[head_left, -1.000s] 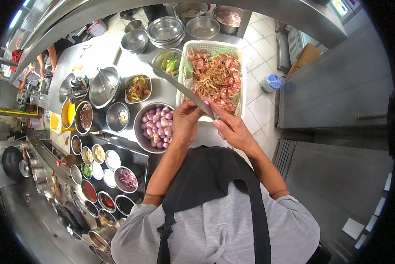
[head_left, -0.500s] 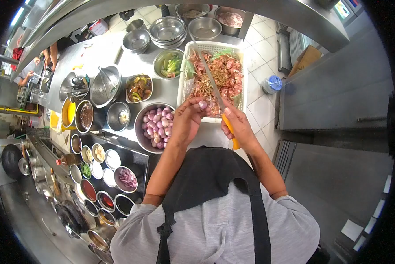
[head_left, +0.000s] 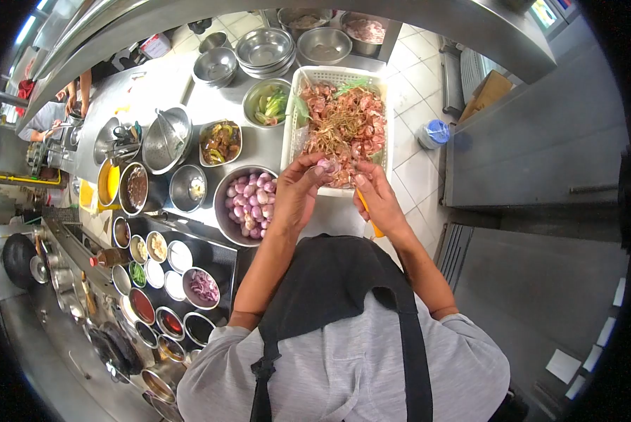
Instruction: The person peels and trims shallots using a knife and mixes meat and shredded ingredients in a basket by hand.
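In the head view my left hand pinches a small purple shallot between thumb and fingers. My right hand is closed around the orange handle of a knife; its blade is hard to make out against the clutter behind. Both hands are over the near edge of a white plastic basket, which holds shallot skins and root trimmings. Left of my left hand, a steel bowl is full of peeled purple shallots.
Beyond the shallots stand a bowl of leafy greens, a dish of cooked food and stacked steel bowls. Small sauce and ingredient containers crowd the lower left. Another person's arms show at far left. A blue-lidded tub stands on the floor.
The knife has swung down from pointing up and away across the basket, and its long blade no longer shows plainly. My right hand has turned and shifted slightly; the left still holds the shallot.
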Tool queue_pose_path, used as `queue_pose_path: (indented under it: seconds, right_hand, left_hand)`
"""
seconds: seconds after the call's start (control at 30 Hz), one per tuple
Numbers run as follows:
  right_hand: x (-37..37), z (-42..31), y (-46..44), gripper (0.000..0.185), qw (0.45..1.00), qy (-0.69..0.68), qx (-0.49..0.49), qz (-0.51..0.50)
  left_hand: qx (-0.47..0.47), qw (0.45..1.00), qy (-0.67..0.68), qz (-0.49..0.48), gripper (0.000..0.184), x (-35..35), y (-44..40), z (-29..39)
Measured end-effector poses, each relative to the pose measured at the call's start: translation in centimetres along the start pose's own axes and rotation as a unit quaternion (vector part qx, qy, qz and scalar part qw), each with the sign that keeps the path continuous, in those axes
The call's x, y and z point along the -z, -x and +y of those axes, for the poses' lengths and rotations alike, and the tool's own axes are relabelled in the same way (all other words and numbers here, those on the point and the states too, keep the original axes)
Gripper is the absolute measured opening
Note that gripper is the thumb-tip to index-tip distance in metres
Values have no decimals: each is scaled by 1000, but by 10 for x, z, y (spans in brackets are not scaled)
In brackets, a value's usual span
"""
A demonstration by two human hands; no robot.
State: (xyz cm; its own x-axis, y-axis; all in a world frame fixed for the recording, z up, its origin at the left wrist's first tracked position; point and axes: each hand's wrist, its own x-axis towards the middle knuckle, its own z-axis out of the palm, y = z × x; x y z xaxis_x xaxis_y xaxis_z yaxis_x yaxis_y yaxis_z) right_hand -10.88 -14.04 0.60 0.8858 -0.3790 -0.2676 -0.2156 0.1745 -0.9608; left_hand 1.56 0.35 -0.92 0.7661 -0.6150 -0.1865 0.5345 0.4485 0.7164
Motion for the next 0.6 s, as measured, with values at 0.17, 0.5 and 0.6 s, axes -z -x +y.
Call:
queue_pose_path:
  seconds: [0.17,0.5,0.6]
  right_hand:
    - [-6,-19,6,59,998,-14,41,-45]
    - [-4,-9,6,56,989,24,71,-127]
    - [-3,-16,7,54,991,36,44,-122]
  left_hand:
    - [11,1000,-5,-6,23,-2,2,4]
    - [-7,998,-50,-28,19,-4,7,4]
    - [1,997,-72,-30,20,2,8,-1]
